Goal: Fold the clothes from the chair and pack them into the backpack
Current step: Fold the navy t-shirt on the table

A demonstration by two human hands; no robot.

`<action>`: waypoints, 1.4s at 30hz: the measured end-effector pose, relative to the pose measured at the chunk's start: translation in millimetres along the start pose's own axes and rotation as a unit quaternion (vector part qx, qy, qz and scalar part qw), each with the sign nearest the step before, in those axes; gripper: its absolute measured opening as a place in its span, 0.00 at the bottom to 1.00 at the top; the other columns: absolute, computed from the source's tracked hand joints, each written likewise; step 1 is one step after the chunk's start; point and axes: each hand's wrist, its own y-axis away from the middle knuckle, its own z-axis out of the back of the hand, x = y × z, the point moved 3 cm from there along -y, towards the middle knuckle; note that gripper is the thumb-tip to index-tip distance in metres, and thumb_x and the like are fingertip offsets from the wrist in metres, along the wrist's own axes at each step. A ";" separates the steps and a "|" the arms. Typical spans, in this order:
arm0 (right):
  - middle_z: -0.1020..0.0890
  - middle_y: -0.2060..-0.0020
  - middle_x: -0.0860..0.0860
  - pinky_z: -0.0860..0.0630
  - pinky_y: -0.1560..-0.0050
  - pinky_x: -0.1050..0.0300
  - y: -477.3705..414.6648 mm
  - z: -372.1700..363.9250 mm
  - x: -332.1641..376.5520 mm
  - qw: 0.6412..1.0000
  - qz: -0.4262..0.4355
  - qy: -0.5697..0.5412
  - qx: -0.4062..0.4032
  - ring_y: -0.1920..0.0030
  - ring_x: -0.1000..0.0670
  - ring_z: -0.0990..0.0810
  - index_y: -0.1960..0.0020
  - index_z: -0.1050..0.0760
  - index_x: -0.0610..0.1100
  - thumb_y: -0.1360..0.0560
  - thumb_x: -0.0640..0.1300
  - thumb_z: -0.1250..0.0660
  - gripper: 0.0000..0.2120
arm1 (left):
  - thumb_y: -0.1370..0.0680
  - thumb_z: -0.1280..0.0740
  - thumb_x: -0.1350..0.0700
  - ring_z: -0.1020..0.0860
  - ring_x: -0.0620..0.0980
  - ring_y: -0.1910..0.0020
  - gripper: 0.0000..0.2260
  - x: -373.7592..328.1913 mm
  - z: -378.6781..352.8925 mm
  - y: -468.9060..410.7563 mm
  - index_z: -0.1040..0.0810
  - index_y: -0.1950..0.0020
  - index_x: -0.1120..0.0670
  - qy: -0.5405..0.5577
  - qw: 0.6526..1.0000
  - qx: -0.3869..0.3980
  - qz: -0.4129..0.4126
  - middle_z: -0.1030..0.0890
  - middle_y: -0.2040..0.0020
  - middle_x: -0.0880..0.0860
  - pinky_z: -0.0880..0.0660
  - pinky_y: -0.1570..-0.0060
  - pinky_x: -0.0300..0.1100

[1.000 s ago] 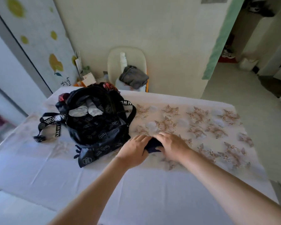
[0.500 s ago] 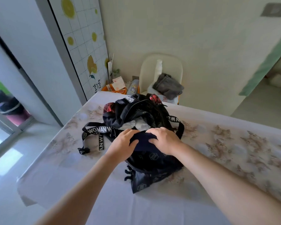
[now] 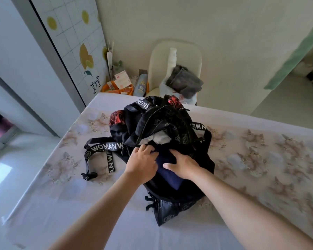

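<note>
Floral-cloth bench [image 3: 260,159] is spanning the frame. Black printed fabric backpack [image 3: 170,127] is lying open at centre. Crumpled grey clothes [image 3: 183,81] are sitting on cream chair [image 3: 157,58], upper centre. Folded navy cloth garment [image 3: 167,170] is sitting in backpack mouth, left grip [image 3: 142,164] and right grip [image 3: 183,165] both clutching it.

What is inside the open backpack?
A folded navy garment, held by the left hand and right hand, with white clothing behind it. Anything deeper in the backpack is covered.
</note>
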 end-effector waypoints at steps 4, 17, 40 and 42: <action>0.29 0.27 0.51 0.33 0.32 0.57 4.3 8.2 -4.3 0.996 0.049 -0.071 -0.008 0.29 0.49 0.30 0.22 0.40 0.53 0.24 0.57 0.30 0.34 | 0.27 0.41 0.59 0.27 0.54 0.40 0.16 -19.9 45.7 -32.5 0.18 0.46 0.50 -0.014 0.957 -0.240 -0.160 0.22 0.40 0.51 0.30 0.43 0.47; 0.26 0.41 0.46 0.26 0.49 0.51 2.5 32.7 -45.0 0.961 0.050 0.166 -0.217 0.44 0.43 0.24 0.25 0.37 0.47 0.22 0.48 0.34 0.27 | 0.16 0.44 0.47 0.20 0.54 0.47 0.12 -31.2 57.4 -162.1 0.24 0.41 0.50 -0.162 0.985 0.023 -0.057 0.19 0.47 0.51 0.29 0.59 0.43; 0.48 0.21 0.39 0.44 0.25 0.41 -108.8 23.4 26.0 0.987 0.002 0.145 -0.072 0.23 0.36 0.45 0.19 0.59 0.44 0.29 0.73 0.42 0.52 | 0.19 0.37 0.44 0.19 0.48 0.55 0.12 14.4 84.6 -181.5 0.16 0.48 0.47 0.129 0.983 -0.124 -0.040 0.15 0.55 0.46 0.25 0.60 0.42; 0.45 0.21 0.43 0.42 0.26 0.40 -113.3 28.0 36.9 0.989 0.021 0.133 -0.065 0.23 0.38 0.43 0.19 0.57 0.47 0.30 0.72 0.42 0.50 | 0.19 0.36 0.45 0.19 0.47 0.56 0.11 14.4 86.2 -183.4 0.15 0.48 0.47 0.164 0.978 -0.129 -0.029 0.15 0.55 0.46 0.24 0.58 0.43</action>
